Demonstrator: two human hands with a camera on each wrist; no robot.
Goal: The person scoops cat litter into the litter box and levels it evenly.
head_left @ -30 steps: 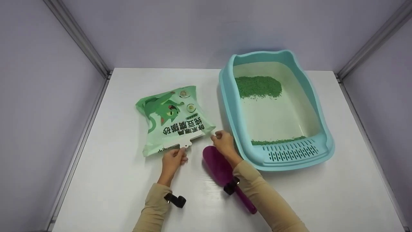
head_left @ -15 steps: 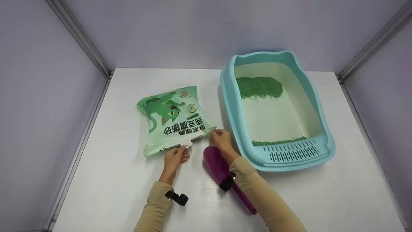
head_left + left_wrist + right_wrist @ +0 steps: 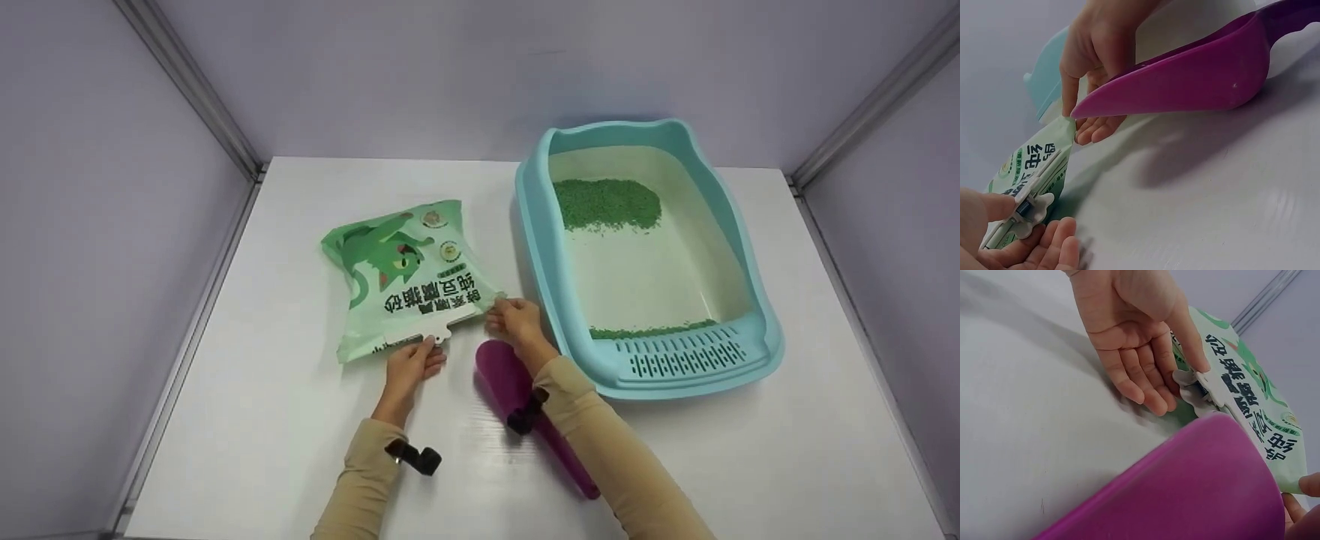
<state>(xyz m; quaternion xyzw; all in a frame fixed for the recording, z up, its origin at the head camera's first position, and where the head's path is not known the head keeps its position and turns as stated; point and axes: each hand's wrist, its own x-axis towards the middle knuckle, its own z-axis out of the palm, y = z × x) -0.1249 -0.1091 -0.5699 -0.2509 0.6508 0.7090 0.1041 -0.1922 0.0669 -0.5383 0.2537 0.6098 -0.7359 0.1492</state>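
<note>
A green cat litter bag [image 3: 397,259] lies on the white table, a long white bag clip [image 3: 426,328] across its near end. My left hand [image 3: 409,367] pinches the clip at its middle, thumb above and fingers beneath, beside the dark spring and wavy tab seen in the left wrist view. My right hand [image 3: 519,321] pinches the bag's right near corner between thumb and fingers. Beneath the right wrist in the head view is a purple scoop [image 3: 502,375], its handle pointing toward me. In the right wrist view the scoop [image 3: 1207,484] covers part of the bag's near edge.
To the right of the bag stands a light blue litter box [image 3: 536,240]. Green litter [image 3: 611,202] is heaped at its far left, with a thin strip along the near side. Pale walls [image 3: 420,82] close in the table at the back and sides.
My right hand has moved slightly forward and now grips the bag's corner. The left hand stays at the clip, its thumb a little further onto it. Bag, scoop and box stay put.
</note>
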